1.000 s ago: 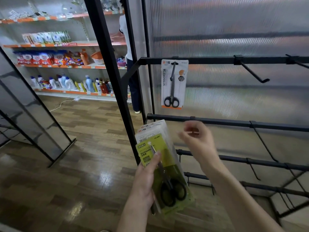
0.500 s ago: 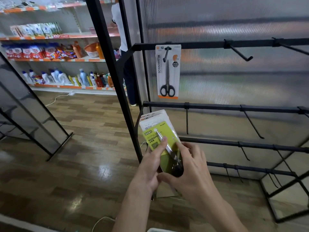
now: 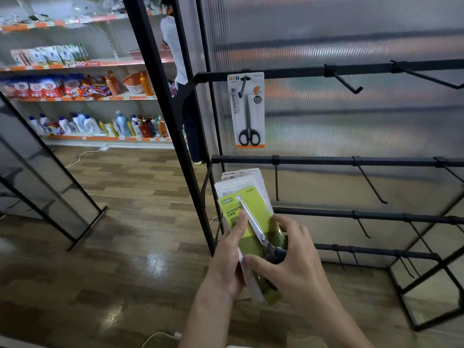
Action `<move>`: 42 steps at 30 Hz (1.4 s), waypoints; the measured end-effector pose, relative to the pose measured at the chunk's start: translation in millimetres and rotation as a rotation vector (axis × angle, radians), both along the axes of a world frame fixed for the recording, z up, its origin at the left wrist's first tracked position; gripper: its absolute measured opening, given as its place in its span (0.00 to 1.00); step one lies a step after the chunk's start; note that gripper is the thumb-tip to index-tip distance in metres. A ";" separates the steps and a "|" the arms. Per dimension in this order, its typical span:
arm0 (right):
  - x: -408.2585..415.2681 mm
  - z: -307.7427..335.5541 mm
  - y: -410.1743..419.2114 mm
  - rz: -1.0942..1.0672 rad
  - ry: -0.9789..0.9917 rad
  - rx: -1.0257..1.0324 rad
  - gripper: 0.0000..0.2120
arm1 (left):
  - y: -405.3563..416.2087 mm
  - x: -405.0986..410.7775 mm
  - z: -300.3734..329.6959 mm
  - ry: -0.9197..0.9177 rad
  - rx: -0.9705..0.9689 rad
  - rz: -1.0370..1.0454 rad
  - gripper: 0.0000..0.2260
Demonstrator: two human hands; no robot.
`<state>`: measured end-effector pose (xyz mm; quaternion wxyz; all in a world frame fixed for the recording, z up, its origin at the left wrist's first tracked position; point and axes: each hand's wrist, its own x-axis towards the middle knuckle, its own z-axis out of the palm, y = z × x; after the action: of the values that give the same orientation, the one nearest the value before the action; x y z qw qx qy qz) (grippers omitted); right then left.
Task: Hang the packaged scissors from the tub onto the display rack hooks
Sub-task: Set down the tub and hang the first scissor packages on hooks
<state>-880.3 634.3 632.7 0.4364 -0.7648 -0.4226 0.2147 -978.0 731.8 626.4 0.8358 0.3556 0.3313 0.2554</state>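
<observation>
My left hand [image 3: 227, 262] grips a stack of packaged scissors [image 3: 241, 187] from the left side, thumb across the front. The front pack is green [image 3: 253, 217] with black-handled scissors. My right hand [image 3: 291, 264] closes over the lower part of that green pack, fingers on its handle end. One white-and-orange scissors pack [image 3: 247, 111] hangs from the leftmost hook of the black display rack's top bar [image 3: 288, 71]. Empty hooks [image 3: 344, 82] stick out along the bars to the right. The tub is out of view.
The rack's black upright [image 3: 163, 101] stands left of my hands. Lower bars [image 3: 326, 160] carry more bare hooks. A person [image 3: 175, 59] stands behind the rack by store shelves [image 3: 75, 96] of goods. A cable [image 3: 82, 154] lies on the wooden floor.
My right hand came down from open air in front of the rack and took hold of the green pack. The view tilted down, then slightly back up.
</observation>
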 end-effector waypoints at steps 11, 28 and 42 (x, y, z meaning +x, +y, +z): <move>21.9 1.8 -11.5 -0.269 0.385 0.169 0.26 | -7.0 -4.0 -3.1 0.025 0.049 -0.008 0.19; 61.6 26.8 -52.3 -0.282 0.564 0.484 0.03 | -26.8 22.3 3.3 0.056 0.099 0.021 0.20; 152.6 93.2 -28.7 -0.232 0.390 0.632 0.04 | -54.4 72.3 9.0 0.051 0.062 0.097 0.19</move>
<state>-727.7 605.6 725.9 0.7441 -0.5800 -0.2878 0.1646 -905.7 677.4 635.4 0.8024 0.3711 0.3613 0.2965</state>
